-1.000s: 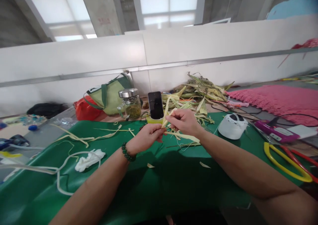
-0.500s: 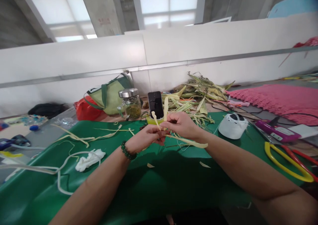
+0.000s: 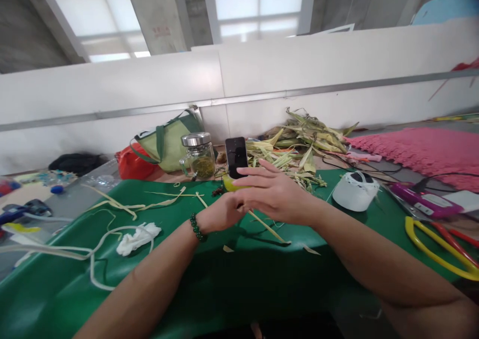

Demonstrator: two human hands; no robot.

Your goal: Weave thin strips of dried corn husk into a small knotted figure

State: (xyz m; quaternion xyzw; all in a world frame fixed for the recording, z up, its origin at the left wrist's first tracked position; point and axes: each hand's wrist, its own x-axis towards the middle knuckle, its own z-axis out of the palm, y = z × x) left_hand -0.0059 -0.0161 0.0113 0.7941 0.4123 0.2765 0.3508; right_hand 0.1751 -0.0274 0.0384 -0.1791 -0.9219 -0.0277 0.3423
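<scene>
The left hand (image 3: 223, 211) is curled closed, with a pale husk strip (image 3: 266, 225) running out from where the two hands meet. The right hand (image 3: 275, 194) lies over its fingertips, fingers stretched out and slightly fanned; its thumb is hidden, and I cannot see exactly how the strip is pinched underneath. The visible length slants away from the grip, down and to the right, above the green mat (image 3: 232, 294), and it looks narrow and fairly straight. I judge it very light, flexible but papery, likely to split along the grain if pulled sideways or creased sharply, and dry enough not to slip much. The best hold is probably a soft fingertip pinch close to where it leaves the hands, leaving the thin free end alone. Similar loose strips (image 3: 159, 204) lie left of the grip, a husk pile (image 3: 312, 135) beyond it to the right, and a phone (image 3: 236, 155) just beyond it.
</scene>
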